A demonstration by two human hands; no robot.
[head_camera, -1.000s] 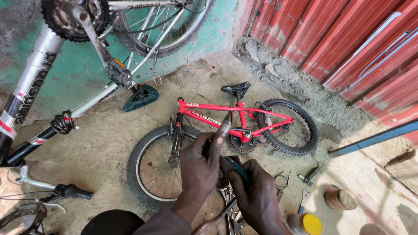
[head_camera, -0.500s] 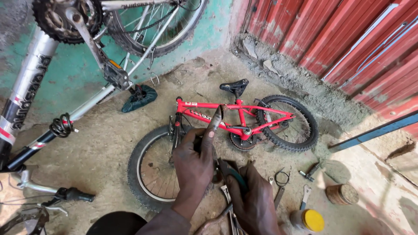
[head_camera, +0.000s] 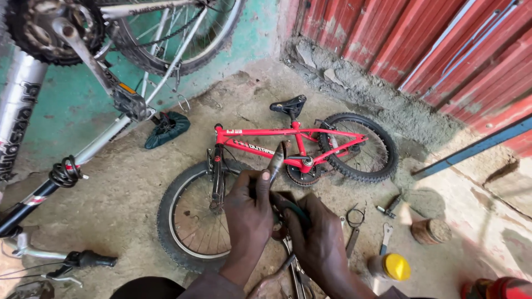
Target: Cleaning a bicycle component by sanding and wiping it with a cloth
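Observation:
My left hand (head_camera: 248,213) is closed around a grey metal hub or axle part (head_camera: 275,162) that sticks up above my fingers. My right hand (head_camera: 318,238) grips a dark tool with a greenish handle (head_camera: 293,209), pressed against the lower end of that part. Both hands are held over a small red bicycle (head_camera: 288,144) that lies on its side on the concrete floor, with its front wheel (head_camera: 191,221) just left of my hands. The tool's working end is hidden between my hands.
A large silver bicycle (head_camera: 83,61) stands upside down at the upper left, its handlebar grip (head_camera: 91,258) near the floor. Spanners (head_camera: 384,239), a yellow-lidded jar (head_camera: 390,267), a rusty tin (head_camera: 430,231) and a dark cloth (head_camera: 166,128) lie around. Red corrugated wall (head_camera: 443,50) is at right.
The view has shifted slightly; my hands stay together on the metal part and tool, with the part tilted a little more upright.

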